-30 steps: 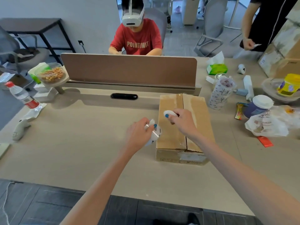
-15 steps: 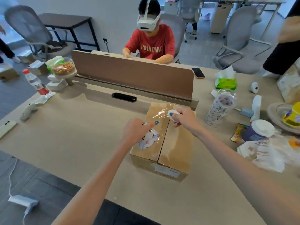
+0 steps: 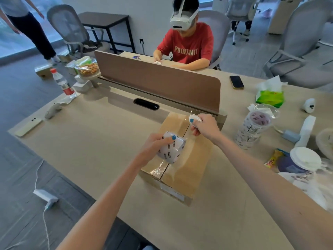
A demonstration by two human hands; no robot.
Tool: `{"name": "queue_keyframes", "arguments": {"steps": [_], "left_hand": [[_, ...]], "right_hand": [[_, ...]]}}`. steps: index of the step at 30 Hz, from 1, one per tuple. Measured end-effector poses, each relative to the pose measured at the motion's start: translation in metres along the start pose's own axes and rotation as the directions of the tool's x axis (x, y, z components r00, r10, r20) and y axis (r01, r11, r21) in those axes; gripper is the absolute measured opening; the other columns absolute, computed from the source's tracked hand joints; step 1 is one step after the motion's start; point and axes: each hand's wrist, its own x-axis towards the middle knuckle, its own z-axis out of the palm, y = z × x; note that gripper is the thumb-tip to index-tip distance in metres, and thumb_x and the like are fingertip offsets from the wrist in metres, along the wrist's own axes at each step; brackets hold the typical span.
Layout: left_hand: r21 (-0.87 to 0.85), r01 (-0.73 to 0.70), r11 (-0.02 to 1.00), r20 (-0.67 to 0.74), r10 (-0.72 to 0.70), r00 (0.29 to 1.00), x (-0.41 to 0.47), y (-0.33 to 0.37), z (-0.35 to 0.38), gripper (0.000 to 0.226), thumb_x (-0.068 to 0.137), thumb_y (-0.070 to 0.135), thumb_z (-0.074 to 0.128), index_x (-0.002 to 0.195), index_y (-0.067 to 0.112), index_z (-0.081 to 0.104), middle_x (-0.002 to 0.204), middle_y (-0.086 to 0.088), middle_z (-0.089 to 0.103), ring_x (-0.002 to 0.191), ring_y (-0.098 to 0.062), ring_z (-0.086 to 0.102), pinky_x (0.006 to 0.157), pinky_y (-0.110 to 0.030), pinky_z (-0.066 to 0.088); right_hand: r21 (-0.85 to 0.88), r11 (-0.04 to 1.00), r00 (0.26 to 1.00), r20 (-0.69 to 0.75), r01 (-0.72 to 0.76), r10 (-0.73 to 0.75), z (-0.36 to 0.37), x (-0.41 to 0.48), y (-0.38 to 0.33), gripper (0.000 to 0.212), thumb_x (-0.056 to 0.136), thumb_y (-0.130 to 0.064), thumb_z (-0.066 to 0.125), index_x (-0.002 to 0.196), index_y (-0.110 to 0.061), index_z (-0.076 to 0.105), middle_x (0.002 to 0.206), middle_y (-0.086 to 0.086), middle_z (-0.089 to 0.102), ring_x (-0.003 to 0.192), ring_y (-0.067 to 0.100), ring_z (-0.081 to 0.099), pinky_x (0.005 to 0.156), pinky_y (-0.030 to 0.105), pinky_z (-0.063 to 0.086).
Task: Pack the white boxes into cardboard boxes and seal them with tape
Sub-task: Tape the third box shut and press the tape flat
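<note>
- At the far left of the table (image 3: 99, 141) lie a pale phone (image 3: 28, 126) and a water bottle (image 3: 62, 82), well apart from my work.
- My left hand (image 3: 153, 148) grips the tape roll (image 3: 171, 149), fingers curled round it and thumb on top, low over the middle of the cardboard box (image 3: 189, 170).
- The box's flaps are closed. Its long axis and centre seam run from me toward the desk divider (image 3: 162, 82). I see 0 white boxes, so I judge they are inside.
- Clear tape (image 3: 160, 168) shines on the seam's near end.
- My right hand (image 3: 205, 127) is over the seam's far end, fingers curled and thumb pinching a small white tool (image 3: 194, 119). I cannot tell what it is.
- This hand is nearer the far edge, so I judge it should press the tape down there. The divider just behind leaves little room.
- The printed cup (image 3: 252, 130) stands near on the right, out of the way.
</note>
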Motion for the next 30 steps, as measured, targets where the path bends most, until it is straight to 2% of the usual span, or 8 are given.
{"name": "queue_keyframes", "arguments": {"steps": [5, 12, 16, 19, 20, 23, 27, 30], "left_hand": [[0.34, 0.167, 0.925, -0.14, -0.126, 0.982, 0.026, -0.015, 0.006, 0.042, 0.086, 0.036, 0.069, 0.059, 0.009, 0.051, 0.051, -0.004, 0.043, 0.043, -0.014, 0.036, 0.047, -0.026, 0.025], [0.477, 0.293, 0.829, -0.223, -0.209, 0.952, 0.067, -0.004, 0.022, 0.04, 0.084, 0.039, 0.067, 0.065, 0.008, 0.05, 0.061, -0.01, 0.05, 0.056, -0.02, 0.047, 0.058, -0.03, 0.034], [0.469, 0.304, 0.829, -0.179, -0.248, 0.952, 0.09, 0.003, 0.026, 0.038, 0.084, 0.038, 0.064, 0.068, 0.01, 0.045, 0.066, -0.01, 0.043, 0.061, -0.018, 0.043, 0.06, -0.032, 0.029], [0.436, 0.312, 0.844, -0.155, -0.271, 0.95, 0.107, 0.007, 0.031, 0.04, 0.083, 0.036, 0.065, 0.063, 0.011, 0.042, 0.065, -0.011, 0.041, 0.06, -0.019, 0.041, 0.058, -0.032, 0.028], [0.432, 0.319, 0.844, -0.157, -0.278, 0.948, 0.112, 0.007, 0.032, 0.04, 0.082, 0.036, 0.066, 0.062, 0.011, 0.042, 0.064, -0.01, 0.04, 0.059, -0.019, 0.04, 0.057, -0.032, 0.028], [0.411, 0.342, 0.845, -0.169, -0.298, 0.94, 0.125, 0.004, 0.033, 0.035, 0.077, 0.034, 0.066, 0.064, 0.01, 0.044, 0.064, -0.01, 0.04, 0.059, -0.019, 0.039, 0.056, -0.032, 0.028], [0.406, 0.383, 0.83, -0.183, -0.337, 0.924, 0.136, 0.0, 0.034, 0.036, 0.075, 0.036, 0.066, 0.062, 0.011, 0.044, 0.062, -0.009, 0.041, 0.057, -0.019, 0.04, 0.057, -0.032, 0.029], [0.372, 0.424, 0.826, -0.181, -0.383, 0.906, 0.14, -0.001, 0.035, 0.034, 0.065, 0.042, 0.066, 0.068, 0.011, 0.052, 0.064, -0.008, 0.048, 0.058, -0.019, 0.046, 0.058, -0.032, 0.034]], "right_hand": [[-0.013, 1.0, 0.999, -0.026, 0.028, -0.029, -0.02, 0.022, 0.009, 0.019, 0.091, -0.002, 0.05, 0.076, -0.009, 0.061, 0.071, 0.012, 0.068, 0.042, 0.01, 0.057, 0.047, 0.023, 0.05], [-0.09, 0.996, 0.999, -0.021, 0.025, -0.027, -0.028, 0.061, 0.026, 0.013, 0.091, -0.003, 0.046, 0.087, -0.006, 0.059, 0.077, 0.015, 0.068, 0.039, 0.003, 0.055, 0.042, 0.019, 0.047], [-0.125, 0.992, 1.0, -0.008, -0.026, 0.025, -0.027, 0.082, 0.043, 0.014, 0.088, -0.012, 0.045, 0.087, -0.007, 0.058, 0.079, 0.015, 0.069, 0.053, 0.018, 0.06, 0.056, 0.033, 0.053], [-0.17, 0.985, 0.999, 0.02, -0.035, 0.039, -0.024, 0.096, 0.052, 0.024, 0.077, -0.025, 0.039, 0.084, -0.01, 0.057, 0.09, 0.02, 0.067, 0.078, 0.038, 0.064, 0.071, 0.049, 0.055], [-0.205, 0.978, 0.999, 0.031, -0.027, 0.034, -0.025, 0.097, 0.051, 0.015, 0.079, -0.021, 0.04, 0.077, -0.016, 0.054, 0.094, 0.02, 0.066, 0.083, 0.039, 0.063, 0.073, 0.048, 0.053], [-0.273, 0.962, 0.999, 0.043, 0.01, 0.002, -0.02, 0.106, 0.056, 0.028, 0.09, -0.007, 0.041, 0.067, -0.024, 0.042, 0.101, 0.018, 0.064, 0.09, 0.036, 0.058, 0.074, 0.044, 0.048], [-0.297, 0.955, 0.998, 0.066, -0.003, 0.024, -0.011, 0.127, 0.072, 0.004, 0.094, -0.013, 0.042, 0.09, -0.013, 0.044, 0.101, 0.019, 0.065, 0.091, 0.036, 0.058, 0.07, 0.037, 0.042], [-0.315, 0.949, 0.993, 0.104, -0.013, 0.048, -0.005, 0.137, 0.081, 0.003, 0.094, -0.013, 0.041, 0.093, -0.011, 0.043, 0.104, 0.02, 0.064, 0.085, 0.034, 0.055, 0.067, 0.034, 0.039]]}}
